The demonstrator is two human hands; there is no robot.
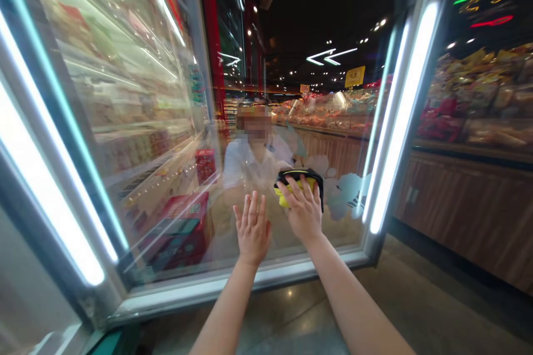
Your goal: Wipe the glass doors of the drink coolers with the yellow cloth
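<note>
In front of me stands a framed glass door [266, 255], tilted in my view. My left hand [252, 230] lies against the lower part of the glass with its fingers stretched out, holding nothing. Beside it, a little higher and to the right, my right hand [303, 213] presses a folded yellow and black cloth [314, 177] to the pane, its fingers spread over the cloth. Part of the cloth is hidden beneath that hand. A patchy bluish mark [347, 191] shows on the glass just right of the cloth.
Bright light strips run up the door's right side [403, 116] and the left frame [41, 177]. Lit shelves [125, 94] and red boxes [183, 227] show at left. A wooden counter [466, 199] heaped with packages stands right, above a grey floor [416, 305]. The glass reflects a person.
</note>
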